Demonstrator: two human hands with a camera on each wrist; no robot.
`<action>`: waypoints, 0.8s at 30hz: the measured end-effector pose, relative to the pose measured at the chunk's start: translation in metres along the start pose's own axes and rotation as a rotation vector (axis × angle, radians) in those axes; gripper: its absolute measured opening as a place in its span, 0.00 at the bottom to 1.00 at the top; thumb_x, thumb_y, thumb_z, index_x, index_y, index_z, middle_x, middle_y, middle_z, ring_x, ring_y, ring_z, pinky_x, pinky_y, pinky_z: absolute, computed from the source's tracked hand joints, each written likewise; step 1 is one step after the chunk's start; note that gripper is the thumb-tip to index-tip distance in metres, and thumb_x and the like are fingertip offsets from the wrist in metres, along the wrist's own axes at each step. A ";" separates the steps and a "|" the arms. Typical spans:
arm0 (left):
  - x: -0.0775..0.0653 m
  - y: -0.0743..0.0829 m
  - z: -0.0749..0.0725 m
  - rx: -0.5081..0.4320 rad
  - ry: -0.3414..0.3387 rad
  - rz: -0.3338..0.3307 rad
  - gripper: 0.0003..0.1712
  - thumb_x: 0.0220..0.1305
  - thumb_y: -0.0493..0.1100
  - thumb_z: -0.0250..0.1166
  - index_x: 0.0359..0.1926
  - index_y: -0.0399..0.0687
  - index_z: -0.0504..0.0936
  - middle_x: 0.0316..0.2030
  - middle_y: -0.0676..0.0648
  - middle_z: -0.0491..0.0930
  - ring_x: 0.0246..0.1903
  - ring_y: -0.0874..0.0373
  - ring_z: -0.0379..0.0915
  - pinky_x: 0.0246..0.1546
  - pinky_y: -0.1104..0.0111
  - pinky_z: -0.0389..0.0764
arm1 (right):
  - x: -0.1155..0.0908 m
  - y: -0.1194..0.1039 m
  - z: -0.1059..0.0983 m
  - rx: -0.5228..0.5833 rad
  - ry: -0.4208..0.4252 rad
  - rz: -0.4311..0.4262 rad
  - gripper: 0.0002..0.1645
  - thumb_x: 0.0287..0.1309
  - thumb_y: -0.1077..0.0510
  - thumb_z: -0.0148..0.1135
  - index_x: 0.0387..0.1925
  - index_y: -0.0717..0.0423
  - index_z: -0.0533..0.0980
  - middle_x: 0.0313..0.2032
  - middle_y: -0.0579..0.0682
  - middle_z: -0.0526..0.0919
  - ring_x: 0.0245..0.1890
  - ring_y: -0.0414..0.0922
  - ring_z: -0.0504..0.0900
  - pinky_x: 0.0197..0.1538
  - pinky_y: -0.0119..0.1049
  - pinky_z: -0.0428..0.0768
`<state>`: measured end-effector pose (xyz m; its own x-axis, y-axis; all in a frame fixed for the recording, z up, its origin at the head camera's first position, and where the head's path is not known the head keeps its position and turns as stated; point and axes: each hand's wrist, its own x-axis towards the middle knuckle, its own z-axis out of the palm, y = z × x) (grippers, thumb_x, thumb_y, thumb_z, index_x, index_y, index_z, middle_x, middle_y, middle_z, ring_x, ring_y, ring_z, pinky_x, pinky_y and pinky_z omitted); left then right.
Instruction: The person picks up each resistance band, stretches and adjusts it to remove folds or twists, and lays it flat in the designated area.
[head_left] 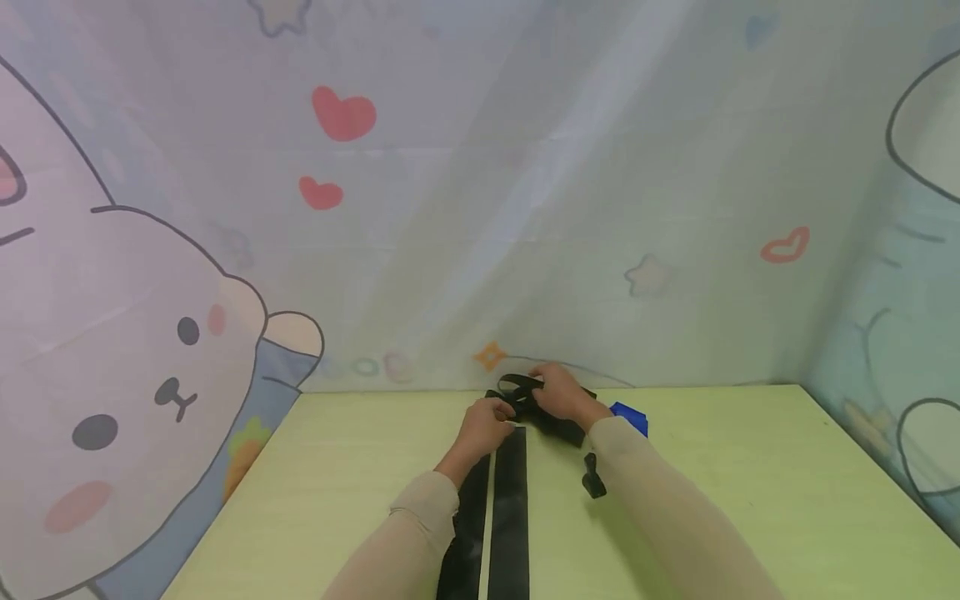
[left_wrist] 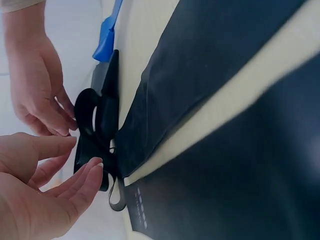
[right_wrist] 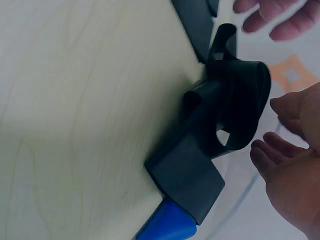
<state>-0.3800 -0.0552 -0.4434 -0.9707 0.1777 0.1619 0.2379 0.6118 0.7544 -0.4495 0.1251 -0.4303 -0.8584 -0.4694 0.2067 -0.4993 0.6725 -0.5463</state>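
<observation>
A knot of black strap loops [head_left: 558, 429] lies near the table's far edge, at the end of two long flat black bands [head_left: 510, 500] that run toward me. My left hand [head_left: 487, 417] is at the knot's left side, and its relaxed fingers [left_wrist: 92, 172] just touch a loop [left_wrist: 92, 140]. My right hand [head_left: 558, 392] hovers over the knot from the right. In the right wrist view its fingers [right_wrist: 270, 155] are spread, a little apart from the loop [right_wrist: 240, 95]. Neither hand grips anything.
A blue piece [head_left: 630, 415] lies just behind the knot, partly under a black flap [right_wrist: 187, 170]. A small black clip [head_left: 593, 482] sits by my right forearm. The yellow-green table [head_left: 750, 467] is backed by a cartoon-print curtain on the far and both sides.
</observation>
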 end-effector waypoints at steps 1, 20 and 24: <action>0.002 0.000 0.003 -0.001 -0.007 -0.004 0.12 0.64 0.31 0.66 0.48 0.32 0.82 0.47 0.33 0.81 0.45 0.41 0.79 0.37 0.57 0.83 | 0.000 0.000 0.001 -0.010 -0.015 -0.007 0.25 0.66 0.71 0.51 0.63 0.75 0.69 0.62 0.70 0.71 0.65 0.65 0.68 0.63 0.56 0.71; 0.042 -0.005 0.040 0.142 0.143 -0.033 0.13 0.64 0.34 0.65 0.49 0.39 0.75 0.43 0.37 0.81 0.36 0.45 0.77 0.35 0.55 0.78 | 0.010 0.010 0.010 -0.174 -0.103 0.030 0.13 0.58 0.74 0.53 0.45 0.69 0.77 0.43 0.61 0.81 0.46 0.57 0.81 0.50 0.49 0.80; 0.042 -0.005 0.040 0.218 0.040 0.009 0.19 0.69 0.39 0.65 0.57 0.37 0.79 0.54 0.37 0.80 0.50 0.42 0.78 0.48 0.53 0.80 | 0.007 0.015 0.015 -0.171 -0.138 0.030 0.12 0.61 0.73 0.53 0.44 0.68 0.79 0.41 0.60 0.83 0.42 0.55 0.81 0.45 0.48 0.79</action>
<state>-0.4208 -0.0197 -0.4658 -0.9680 0.1560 0.1966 0.2445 0.7632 0.5982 -0.4613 0.1231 -0.4491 -0.8547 -0.5140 0.0726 -0.4966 0.7690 -0.4026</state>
